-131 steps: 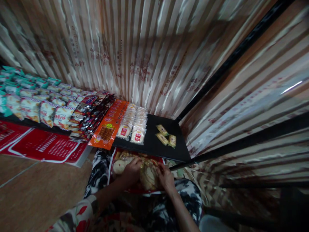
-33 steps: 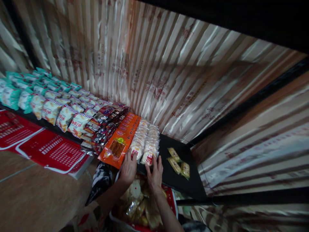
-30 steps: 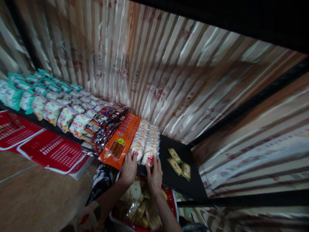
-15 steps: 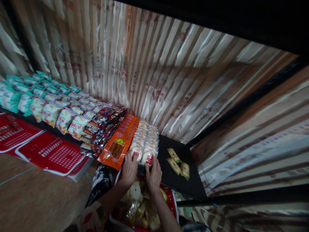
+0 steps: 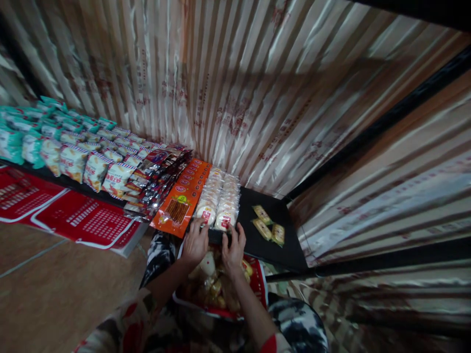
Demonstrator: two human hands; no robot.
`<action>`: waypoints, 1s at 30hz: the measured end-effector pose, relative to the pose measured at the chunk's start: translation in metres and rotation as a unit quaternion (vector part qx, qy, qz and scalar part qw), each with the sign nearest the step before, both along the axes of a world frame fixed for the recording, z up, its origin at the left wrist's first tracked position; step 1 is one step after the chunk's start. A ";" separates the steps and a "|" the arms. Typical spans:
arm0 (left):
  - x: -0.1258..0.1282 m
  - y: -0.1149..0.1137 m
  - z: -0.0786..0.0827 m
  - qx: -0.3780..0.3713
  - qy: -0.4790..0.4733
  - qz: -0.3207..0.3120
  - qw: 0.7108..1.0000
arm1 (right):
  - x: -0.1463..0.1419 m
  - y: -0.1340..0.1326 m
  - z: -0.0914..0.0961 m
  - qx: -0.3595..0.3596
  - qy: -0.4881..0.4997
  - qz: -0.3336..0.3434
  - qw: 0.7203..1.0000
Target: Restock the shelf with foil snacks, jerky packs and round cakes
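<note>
Two rows of clear-wrapped round white crackers (image 5: 214, 198) with red labels stand on the black shelf. My left hand (image 5: 196, 242) is at the front of the left row, fingers bent, fingertips at or just below the front pack. My right hand (image 5: 233, 249) is at the front of the right row, its thumb and fingers apart. Neither hand holds anything that I can see. Beneath my forearms, a red basket (image 5: 264, 289) with a white rim contains wrapped snacks (image 5: 217, 287), partly hidden by my arms.
An orange snack packet (image 5: 180, 208) lies left of the crackers, beside shiny dark packets (image 5: 156, 181), white bags (image 5: 71, 162) and teal bags (image 5: 33, 147). Three small yellow packs (image 5: 262, 229) lie on the shelf (image 5: 257, 252) at right. Red baskets or panels (image 5: 84, 218) sit below left.
My hands have drawn back slightly from the front cracker packs, whose red labels now show more fully. The whole view has shifted a little.
</note>
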State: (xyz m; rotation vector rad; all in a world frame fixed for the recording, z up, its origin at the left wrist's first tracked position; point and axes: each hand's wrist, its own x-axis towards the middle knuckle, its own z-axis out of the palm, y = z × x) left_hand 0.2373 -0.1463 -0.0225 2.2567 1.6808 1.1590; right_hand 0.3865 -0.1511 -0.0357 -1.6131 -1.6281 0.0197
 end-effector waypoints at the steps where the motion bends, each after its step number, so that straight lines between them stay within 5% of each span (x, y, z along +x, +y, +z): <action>1: -0.001 -0.009 -0.003 -0.002 -0.004 -0.020 1.000 | 0.000 -0.010 -0.002 0.008 0.010 0.005 1.000; 6: -0.001 -0.061 -0.034 -0.106 0.033 -0.117 0.987 | 0.003 -0.060 -0.028 -0.069 0.054 0.073 0.993; 13: 0.010 -0.072 -0.071 -0.262 0.093 -0.015 0.961 | 0.005 -0.077 -0.076 -0.214 0.037 0.104 0.971; 18: 0.021 -0.066 -0.067 -0.293 0.032 -0.001 0.956 | -0.004 -0.081 -0.080 -0.241 0.056 0.125 0.961; 30: 0.049 -0.071 -0.039 -0.275 -0.118 -0.004 0.954 | 0.002 -0.088 -0.056 -0.245 0.141 0.092 0.955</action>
